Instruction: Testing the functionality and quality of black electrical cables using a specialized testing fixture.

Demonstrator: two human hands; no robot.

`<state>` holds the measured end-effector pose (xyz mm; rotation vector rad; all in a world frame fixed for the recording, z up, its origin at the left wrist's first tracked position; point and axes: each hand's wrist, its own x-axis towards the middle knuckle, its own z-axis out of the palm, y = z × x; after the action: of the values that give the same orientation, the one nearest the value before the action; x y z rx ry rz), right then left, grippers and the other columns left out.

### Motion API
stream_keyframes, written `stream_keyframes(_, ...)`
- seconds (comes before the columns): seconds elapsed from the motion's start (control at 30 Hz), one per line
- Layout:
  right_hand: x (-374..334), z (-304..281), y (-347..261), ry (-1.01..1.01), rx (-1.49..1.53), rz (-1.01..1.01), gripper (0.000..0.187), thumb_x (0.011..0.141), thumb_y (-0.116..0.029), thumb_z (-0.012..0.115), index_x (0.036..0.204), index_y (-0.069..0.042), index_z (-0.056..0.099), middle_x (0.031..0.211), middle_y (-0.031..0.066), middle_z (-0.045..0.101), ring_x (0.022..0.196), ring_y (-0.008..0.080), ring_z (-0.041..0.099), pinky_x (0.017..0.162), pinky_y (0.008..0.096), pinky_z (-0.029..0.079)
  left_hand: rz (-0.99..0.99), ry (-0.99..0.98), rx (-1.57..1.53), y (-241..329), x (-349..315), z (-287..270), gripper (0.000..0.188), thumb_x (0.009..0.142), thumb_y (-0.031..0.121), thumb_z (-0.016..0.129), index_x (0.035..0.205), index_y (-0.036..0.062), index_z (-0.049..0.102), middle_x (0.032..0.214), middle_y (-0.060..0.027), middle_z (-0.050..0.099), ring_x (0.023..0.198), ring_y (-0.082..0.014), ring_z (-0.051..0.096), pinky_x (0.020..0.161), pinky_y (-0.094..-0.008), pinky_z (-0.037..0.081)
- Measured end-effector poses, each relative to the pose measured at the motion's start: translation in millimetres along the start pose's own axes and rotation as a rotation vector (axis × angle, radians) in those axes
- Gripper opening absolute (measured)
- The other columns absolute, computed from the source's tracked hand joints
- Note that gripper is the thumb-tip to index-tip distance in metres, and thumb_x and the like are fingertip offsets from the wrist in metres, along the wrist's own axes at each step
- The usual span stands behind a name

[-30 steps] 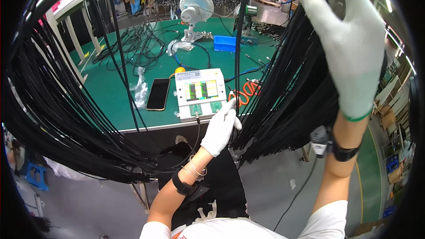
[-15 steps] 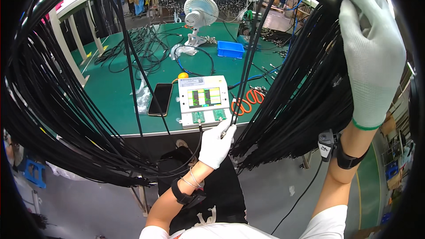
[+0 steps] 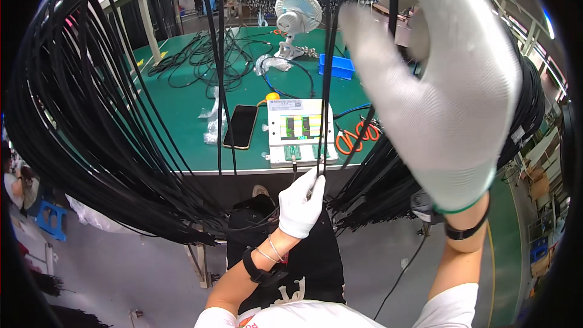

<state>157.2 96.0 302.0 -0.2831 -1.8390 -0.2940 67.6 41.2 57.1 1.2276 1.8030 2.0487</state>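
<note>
Cable (image 3: 327,85) is being pinched by the left hand (image 3: 301,205), likely for steadiness; whether the right hand (image 3: 452,100) grips is unclear.

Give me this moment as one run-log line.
Left hand: pinching black cable | Right hand: raised near hanging cables, grip unclear | White device: on green table, screen lit

Head view: left fisheye of two | we look down and forward from the head | right hand (image 3: 456,100) very near | left hand (image 3: 302,208), counter (image 3: 182,85) farther off
</note>
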Motion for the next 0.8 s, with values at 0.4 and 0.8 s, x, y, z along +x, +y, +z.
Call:
stream_keyframes(0.4,-223.1,87.8,26.3,-0.638,1.139,1.240,0.023,0.099,-0.016,0.051,0.111,-0.001,0.065,0.077,0.0016,0.064,0.066,0.0068,0.058,0.064,0.0218,0.048,-0.088,-0.091,0.048,-35.5,-17.3,-22.0,0.016,0.092,0.013,0.061,0.097,0.0002,0.069,0.068,-0.0048,0.061,0.058,-0.0080,0.056,0.055,-0.0235,0.043)
stream_keyframes(0.8,-268.8,122.4,57.9,-0.642,0.902,1.411,0.027,0.096,-0.019,0.058,0.082,-0.002,0.072,0.057,-0.0045,0.052,0.049,0.0024,0.042,0.047,0.0203,0.032,-0.765,-0.172,-0.445,-76.0,42.8,-20.5,0.024,0.096,0.023,0.059,0.087,0.0028,0.069,0.050,0.0048,0.042,0.038,-0.0042,0.031,0.037,-0.0232,0.020)
